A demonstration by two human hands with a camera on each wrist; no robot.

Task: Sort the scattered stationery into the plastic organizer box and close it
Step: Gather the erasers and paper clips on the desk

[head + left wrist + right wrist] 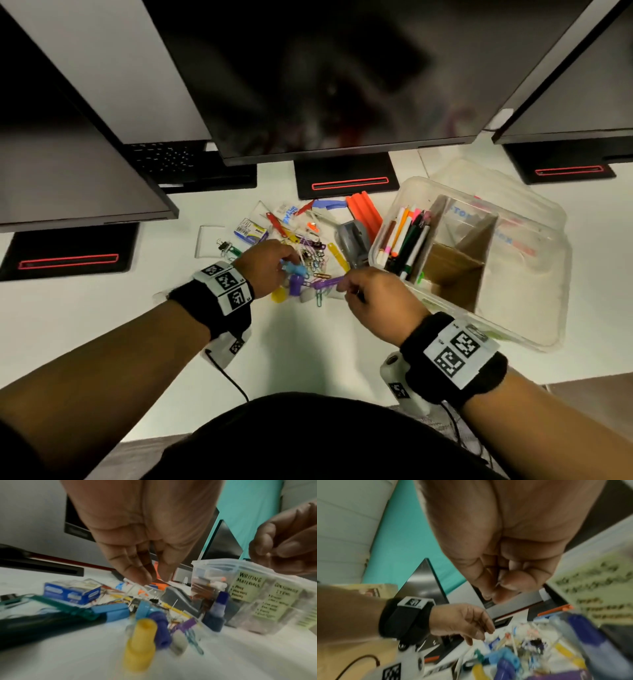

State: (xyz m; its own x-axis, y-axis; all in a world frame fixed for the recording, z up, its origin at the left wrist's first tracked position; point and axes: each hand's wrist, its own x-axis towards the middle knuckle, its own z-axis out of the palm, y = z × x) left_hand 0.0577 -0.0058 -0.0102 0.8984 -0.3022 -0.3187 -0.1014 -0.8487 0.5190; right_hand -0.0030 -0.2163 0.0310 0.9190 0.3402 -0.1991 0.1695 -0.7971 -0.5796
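Bare counter (102, 318) is left open at lower left of the frame; passage is blocked above by monitor stands (346, 178), at right by the organizer box (534, 274).

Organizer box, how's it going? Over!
Left hand reaching into the stationery pile. Right hand pinching something small. Organizer box open, pens in; nothing blocking.

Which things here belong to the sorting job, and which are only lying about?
Job:
organizer box, open, pens in one compartment
stationery pile: paper clips, staples box, stapler, orange strips
left hand, reaching into the pile
right hand, at a purple tag

Lying about:
monitors
monitor stands
desk
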